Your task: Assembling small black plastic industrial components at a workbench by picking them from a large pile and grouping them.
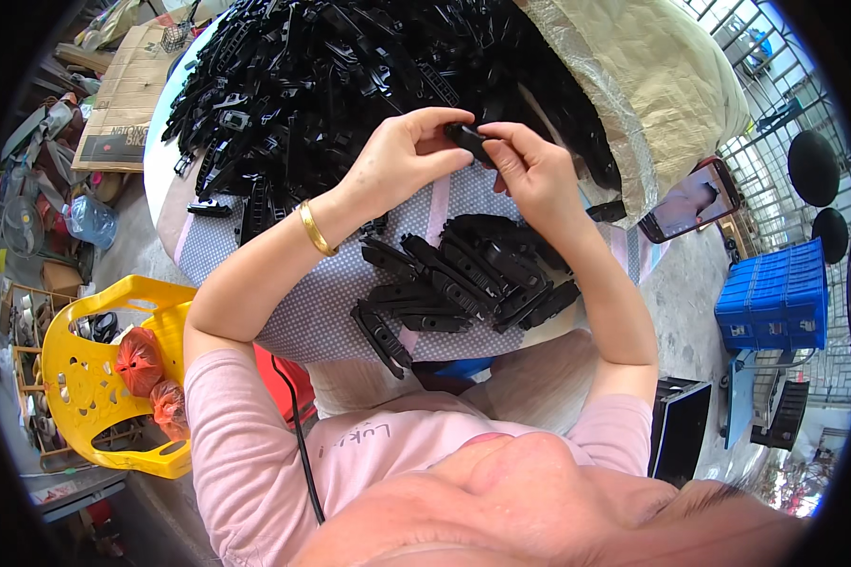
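Between both hands, above the near part of the table, is a small black plastic part (465, 138). My left hand (402, 161) pinches one end of it between thumb and fingers. At the other end, the thumb and fingertips of my right hand (536, 175) close on it. Beyond my hands rises a big heap of black plastic parts (303, 85), long and slotted. Nearer to me, between my forearms, a smaller pile of similar black parts (463, 274) lies on the dotted tablecloth (303, 302). My fingers partly cover the held part.
An open sack (671, 76) lies at the far right of the table, with a phone (690, 200) at the edge. Blue crates (773, 298) stand to the right. On the left are a yellow chair (71, 378) with red bags (139, 361) and a cardboard box (123, 94).
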Available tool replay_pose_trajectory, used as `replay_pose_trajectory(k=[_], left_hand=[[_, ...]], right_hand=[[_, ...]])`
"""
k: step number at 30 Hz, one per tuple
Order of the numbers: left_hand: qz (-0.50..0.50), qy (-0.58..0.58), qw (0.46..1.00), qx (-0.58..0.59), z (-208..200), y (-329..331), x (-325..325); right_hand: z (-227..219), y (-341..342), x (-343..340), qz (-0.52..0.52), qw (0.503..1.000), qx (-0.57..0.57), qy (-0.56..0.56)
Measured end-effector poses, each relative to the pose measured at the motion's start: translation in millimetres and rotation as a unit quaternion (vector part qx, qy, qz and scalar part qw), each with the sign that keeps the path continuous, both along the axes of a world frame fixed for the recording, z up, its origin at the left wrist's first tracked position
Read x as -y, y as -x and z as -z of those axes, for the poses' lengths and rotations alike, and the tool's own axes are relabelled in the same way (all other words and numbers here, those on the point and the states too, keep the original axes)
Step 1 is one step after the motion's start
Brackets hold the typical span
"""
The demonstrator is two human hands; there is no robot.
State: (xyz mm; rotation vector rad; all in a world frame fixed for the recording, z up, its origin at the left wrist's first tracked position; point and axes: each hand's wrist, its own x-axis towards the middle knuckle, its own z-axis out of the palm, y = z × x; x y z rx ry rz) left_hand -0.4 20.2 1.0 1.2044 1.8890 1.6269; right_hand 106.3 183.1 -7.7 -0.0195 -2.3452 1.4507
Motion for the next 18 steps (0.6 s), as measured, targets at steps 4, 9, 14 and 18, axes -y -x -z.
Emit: replay_pose_trajectory(k=[4, 9, 14, 18], left_hand=[[-0.021, -0.003, 0.999, 0.036, 1.1, -2.1, 0.4], [-0.014, -0.028, 0.995, 0.090, -1.8, 4.8, 3.0], [0.038, -0.055, 0.995, 0.076, 1.0, 5.3, 3.4], [0.048, -0.077, 0.994, 0.053, -2.0, 1.8, 3.2]], right_hand=[[6.3, 1.5, 5.7, 0.038, 0.982, -0.110, -0.151], [-1.7, -0.1, -2.6, 0.113, 0.941, -0.151, -0.281], [-10.8, -5.6, -7.7, -0.020, 0.983, -0.053, -0.177], [-11.0, -8.5, -4.3, 0.019, 0.960, -0.120, -0.254]])
